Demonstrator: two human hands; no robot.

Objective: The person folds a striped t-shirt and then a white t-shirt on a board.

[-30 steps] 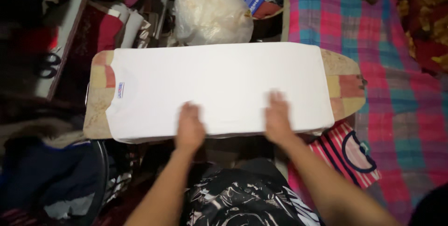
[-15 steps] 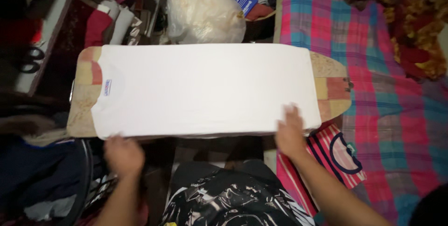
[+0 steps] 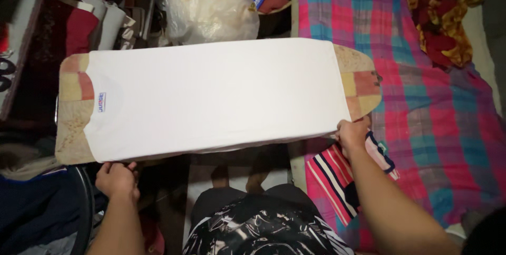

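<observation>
A white t-shirt (image 3: pixel 216 94) lies flat along an ironing board (image 3: pixel 71 128), its collar and small label at the left end. My left hand (image 3: pixel 117 177) grips the shirt's near left corner at the shoulder. My right hand (image 3: pixel 352 134) pinches the near right corner at the hem. Both hands sit at the board's near edge, far apart.
The board's patterned nose (image 3: pixel 363 84) pokes out at the right over a plaid bedspread (image 3: pixel 421 102). A pink striped garment (image 3: pixel 337 173) lies under my right arm. A white plastic bag (image 3: pixel 208 7) and piled clothes sit behind the board. A dark chair (image 3: pixel 52 207) stands at the lower left.
Both hands slid outward from the middle of the shirt's near edge to its two near corners and closed on them. The view shifted slightly left.
</observation>
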